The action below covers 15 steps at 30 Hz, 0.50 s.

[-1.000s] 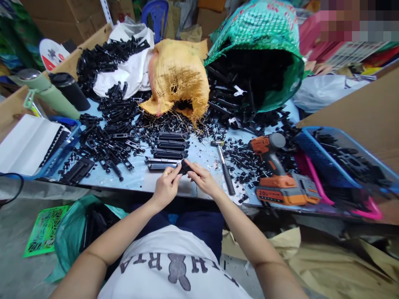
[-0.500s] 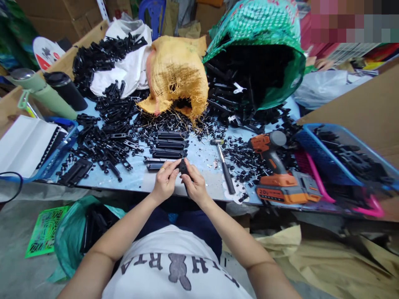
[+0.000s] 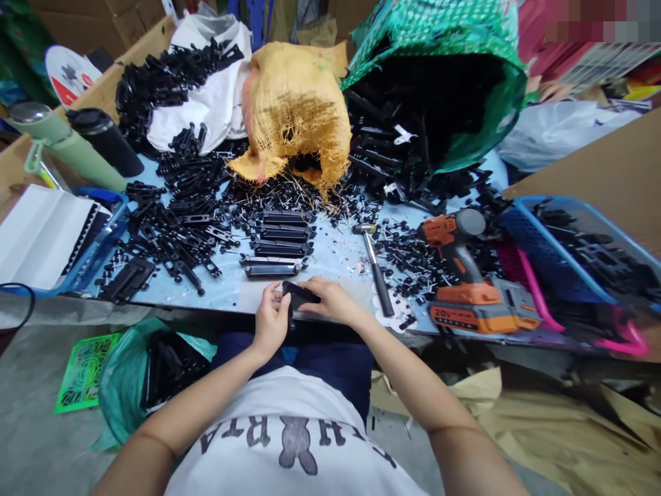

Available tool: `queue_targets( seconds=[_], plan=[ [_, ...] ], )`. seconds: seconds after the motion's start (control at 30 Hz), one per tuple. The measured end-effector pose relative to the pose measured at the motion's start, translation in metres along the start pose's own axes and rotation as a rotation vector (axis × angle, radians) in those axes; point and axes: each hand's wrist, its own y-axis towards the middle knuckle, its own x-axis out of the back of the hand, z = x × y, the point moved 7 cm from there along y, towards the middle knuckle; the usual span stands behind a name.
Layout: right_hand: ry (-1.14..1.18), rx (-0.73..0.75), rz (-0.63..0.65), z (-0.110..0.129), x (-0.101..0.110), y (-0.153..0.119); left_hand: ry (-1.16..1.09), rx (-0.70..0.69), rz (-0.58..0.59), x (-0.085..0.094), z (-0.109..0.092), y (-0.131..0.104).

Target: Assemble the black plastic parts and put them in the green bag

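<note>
Both hands hold one black plastic part [image 3: 302, 294] at the table's front edge. My left hand [image 3: 272, 318] closes on its left end, thumb and fingers pinching it. My right hand [image 3: 330, 301] grips the other end, its fingers laid along the top. Some of the part is hidden behind the fingers, so its full shape does not show. Just beyond the hands lies a stack of long black bars [image 3: 283, 248], side by side in a column. To the right of them rests a hammer [image 3: 379, 272] with a black handle.
An orange cordless drill [image 3: 465, 275] stands right of the hammer among scattered screws. Black clip-like parts [image 3: 178, 227] are heaped at left. A yellow sack [image 3: 297, 110] and a green sack [image 3: 438, 62] lie at the back. Blue baskets [image 3: 568, 241] flank the table; a green bag [image 3: 121, 386] sits below.
The black part has turned from pointing toward me to lying more sideways. My right hand has shifted its hold to the right end, and the hands sit slightly lower.
</note>
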Motion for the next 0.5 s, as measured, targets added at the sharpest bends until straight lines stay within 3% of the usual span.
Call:
queue_targets(
  seconds=[0.07,0.17,0.33,0.5],
  plan=[
    [-0.164,-0.026,0.049,-0.009,-0.004,-0.002,0.209,-0.064,0.017,0.003,0.002,-0.006],
    [-0.298,-0.012,0.008,-0.014,-0.008,-0.005,0.421,-0.232,0.024,0.007,-0.008,-0.002],
    [-0.261,-0.001,-0.108,-0.015,-0.012,-0.013,0.505,-0.446,0.036,0.006,-0.020,0.009],
    [-0.200,-0.009,-0.229,-0.015,-0.011,-0.019,0.493,-0.511,0.045,0.004,-0.020,0.008]
  ],
)
